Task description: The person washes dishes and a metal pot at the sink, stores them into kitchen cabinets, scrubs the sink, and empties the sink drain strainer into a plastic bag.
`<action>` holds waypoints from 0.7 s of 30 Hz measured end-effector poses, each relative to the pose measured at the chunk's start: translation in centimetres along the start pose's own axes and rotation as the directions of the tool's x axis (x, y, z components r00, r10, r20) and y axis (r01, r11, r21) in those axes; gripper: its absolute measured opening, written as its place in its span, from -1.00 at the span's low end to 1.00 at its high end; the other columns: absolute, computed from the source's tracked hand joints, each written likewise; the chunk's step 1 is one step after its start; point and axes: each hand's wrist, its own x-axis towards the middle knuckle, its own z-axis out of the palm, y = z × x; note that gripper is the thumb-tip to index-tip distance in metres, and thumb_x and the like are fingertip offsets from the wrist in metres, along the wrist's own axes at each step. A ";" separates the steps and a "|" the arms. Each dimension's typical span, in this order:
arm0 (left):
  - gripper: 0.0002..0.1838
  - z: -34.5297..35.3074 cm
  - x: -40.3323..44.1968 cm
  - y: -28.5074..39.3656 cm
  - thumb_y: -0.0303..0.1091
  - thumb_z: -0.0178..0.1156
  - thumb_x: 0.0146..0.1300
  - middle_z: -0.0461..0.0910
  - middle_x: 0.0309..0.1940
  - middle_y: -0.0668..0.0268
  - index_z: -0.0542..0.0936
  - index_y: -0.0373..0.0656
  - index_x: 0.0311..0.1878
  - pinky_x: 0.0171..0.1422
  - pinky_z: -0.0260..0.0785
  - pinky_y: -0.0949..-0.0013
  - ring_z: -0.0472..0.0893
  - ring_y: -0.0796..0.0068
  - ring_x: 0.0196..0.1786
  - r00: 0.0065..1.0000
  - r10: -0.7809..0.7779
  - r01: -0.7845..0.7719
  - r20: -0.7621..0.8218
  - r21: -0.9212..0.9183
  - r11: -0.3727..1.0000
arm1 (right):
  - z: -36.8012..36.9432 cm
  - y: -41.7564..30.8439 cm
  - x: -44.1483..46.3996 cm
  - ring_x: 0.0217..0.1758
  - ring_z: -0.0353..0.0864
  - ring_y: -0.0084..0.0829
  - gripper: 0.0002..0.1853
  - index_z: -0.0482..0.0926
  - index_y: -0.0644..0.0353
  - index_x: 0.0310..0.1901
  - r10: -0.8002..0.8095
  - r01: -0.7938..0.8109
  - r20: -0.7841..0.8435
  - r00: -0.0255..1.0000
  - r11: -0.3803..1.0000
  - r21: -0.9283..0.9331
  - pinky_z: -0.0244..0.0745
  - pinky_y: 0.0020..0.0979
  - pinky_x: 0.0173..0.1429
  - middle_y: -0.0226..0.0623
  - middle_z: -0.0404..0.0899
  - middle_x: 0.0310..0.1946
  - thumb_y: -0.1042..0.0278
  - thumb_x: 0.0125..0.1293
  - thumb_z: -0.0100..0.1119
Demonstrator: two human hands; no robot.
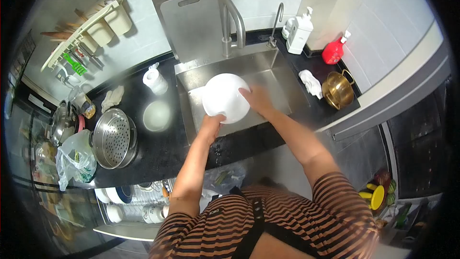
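Over the steel sink (287,79) a round white dish (226,97) is held between my two hands. My left hand (212,125) grips its lower edge, with the thumb on the white surface. At the dish's right edge is my right hand (256,100), thumb on the surface and the other fingers mostly hidden or blurred. The tall steel faucet (235,24) stands behind the dish, and I cannot make out any water running from it. A pale round bowl (157,115) sits on the black counter left of the sink.
A perforated steel steamer (114,139), a plastic bag (76,160) and a white container (155,81) stand on the left counter. To the right are a white pump bottle (300,33), a red bottle (334,50), a white cloth (311,84) and a brass pot (338,90). Below, a dish drawer (127,231) is pulled out.
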 end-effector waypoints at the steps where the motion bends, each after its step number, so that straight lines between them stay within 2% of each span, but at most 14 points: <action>1: -0.64 0.1 0.2 0.4 -0.48 0.01 -0.05 0.43 -0.38 0.15 0.34 -0.34 -0.11 -0.62 0.17 0.69 0.41 0.59 -0.56 0.997 -0.072 0.072 0.007 0.031 0.997 | 0.4 1.4 1.5 -0.63 0.45 -0.14 -0.56 0.45 0.35 -0.54 -0.069 0.069 -0.027 0.997 0.997 -0.025 0.36 -0.27 -0.40 -0.10 0.48 -0.68 0.02 0.09 0.04; 2: -0.64 0.6 0.7 0.4 -0.46 -0.04 -0.01 0.45 -0.33 0.10 0.33 -0.42 -0.11 -0.56 0.30 0.70 0.49 0.55 -0.47 0.995 -0.092 0.091 -0.031 -0.028 0.995 | 1.5 3.4 3.4 -0.63 0.46 -0.16 -0.53 0.45 0.32 -0.56 -0.220 0.224 -0.164 0.962 0.975 0.004 0.35 -0.28 -0.42 -0.10 0.45 -0.72 -0.02 0.14 -0.06; 4: -0.63 0.7 3.0 -1.4 -0.46 -0.07 0.01 0.45 -0.29 0.06 0.31 -0.46 -0.09 -0.47 0.41 0.63 0.54 0.46 -0.40 0.997 -0.064 0.052 -0.048 -0.228 0.972 | -0.3 3.9 6.7 -0.62 0.46 -0.14 -0.51 0.44 0.31 -0.55 -0.298 0.303 -0.230 0.927 0.953 -0.015 0.36 -0.27 -0.40 -0.09 0.44 -0.73 -0.04 0.16 -0.12; 5: -0.63 0.8 4.2 -2.5 -0.46 -0.08 0.02 0.45 -0.27 0.05 0.30 -0.48 -0.09 -0.42 0.47 0.60 0.56 0.42 -0.37 0.996 -0.052 0.027 -0.067 -0.333 0.943 | -1.0 4.1 8.9 -0.60 0.47 -0.12 -0.51 0.44 0.31 -0.55 -0.280 0.279 -0.227 0.933 0.960 -0.034 0.36 -0.25 -0.38 -0.08 0.45 -0.72 -0.04 0.17 -0.14; 6: -0.61 1.2 4.4 -2.7 -0.48 -0.10 0.03 0.43 -0.20 -0.01 0.27 -0.53 -0.07 -0.25 0.52 0.52 0.57 0.32 -0.25 0.998 -0.048 0.028 -0.050 -0.336 0.941 | -1.6 4.4 11.1 -0.58 0.48 -0.11 -0.50 0.45 0.31 -0.55 -0.261 0.256 -0.225 0.939 0.965 -0.054 0.37 -0.24 -0.37 -0.07 0.45 -0.70 -0.05 0.18 -0.17; 7: -0.62 1.8 4.3 -2.8 -0.47 -0.09 0.03 0.43 -0.20 0.00 0.28 -0.52 -0.07 -0.25 0.51 0.52 0.56 0.33 -0.25 0.995 -0.080 0.052 -0.067 -0.344 0.938 | -1.7 4.8 13.6 -0.55 0.50 -0.10 -0.50 0.45 0.31 -0.55 -0.176 0.162 -0.193 0.965 0.983 -0.085 0.37 -0.22 -0.34 -0.06 0.47 -0.68 -0.04 0.19 -0.20; 9: -0.62 3.1 4.8 -2.5 -0.47 -0.09 0.04 0.43 -0.19 0.02 0.28 -0.50 -0.07 -0.25 0.50 0.50 0.56 0.34 -0.25 0.985 -0.135 0.089 -0.107 -0.359 0.929 | 0.2 9.0 19.9 -0.37 0.52 -0.08 -0.53 0.46 0.31 -0.51 -0.126 0.117 -0.076 0.989 0.987 -0.111 0.38 -0.17 -0.24 -0.01 0.51 -0.55 0.03 0.22 -0.24; 12: -0.64 4.7 6.2 -3.4 -0.46 -0.06 0.02 0.47 -0.25 0.10 0.31 -0.47 -0.09 -0.27 0.47 0.51 0.55 0.39 -0.32 0.983 -0.121 0.051 -0.135 -0.433 0.900 | 1.5 10.1 25.0 -0.23 0.47 0.01 -0.62 0.43 0.30 -0.47 -0.163 0.138 -0.058 0.985 0.944 -0.301 0.35 -0.13 -0.16 0.05 0.50 -0.41 0.09 0.18 -0.13; 15: -0.66 5.1 7.7 -3.3 -0.46 -0.03 -0.01 0.49 -0.31 0.18 0.35 -0.43 -0.12 -0.30 0.43 0.52 0.52 0.47 -0.37 0.982 -0.128 0.054 -0.138 -0.443 0.895 | 2.4 9.6 28.4 -0.16 0.47 -0.04 -0.59 0.42 0.31 -0.28 -0.032 0.058 0.084 0.996 0.943 -0.329 0.37 -0.14 -0.10 0.05 0.49 -0.29 0.06 0.22 -0.19; 16: -0.65 5.7 7.9 -2.9 -0.46 0.00 -0.05 0.48 -0.35 0.21 0.36 -0.41 -0.14 -0.35 0.40 0.57 0.50 0.52 -0.40 0.975 -0.134 0.047 -0.176 -0.425 0.904 | 3.2 9.7 29.5 -0.17 0.48 -0.03 -0.61 0.41 0.29 -0.24 -0.043 0.064 0.069 0.997 0.936 -0.346 0.38 -0.15 -0.10 0.04 0.49 -0.27 0.06 0.22 -0.17; 20: -0.63 6.4 9.4 -3.8 -0.45 0.02 -0.06 0.48 -0.35 0.23 0.36 -0.41 -0.13 -0.36 0.38 0.58 0.49 0.54 -0.40 0.952 -0.155 0.042 -0.264 -0.388 0.921 | 4.8 8.2 31.5 -0.15 0.49 -0.06 -0.61 0.44 0.31 -0.28 -0.008 0.028 0.059 0.998 0.934 -0.357 0.38 -0.16 -0.09 0.05 0.50 -0.29 0.11 0.24 -0.23; 21: -0.63 6.5 9.7 -4.2 -0.45 0.02 -0.07 0.47 -0.35 0.24 0.35 -0.41 -0.13 -0.36 0.38 0.58 0.48 0.54 -0.41 0.943 -0.163 0.039 -0.291 -0.389 0.921 | 5.5 8.6 32.3 -0.25 0.52 -0.09 -0.60 0.46 0.33 -0.32 0.004 0.022 0.075 0.997 0.941 -0.337 0.41 -0.19 -0.13 0.04 0.51 -0.35 0.11 0.23 -0.24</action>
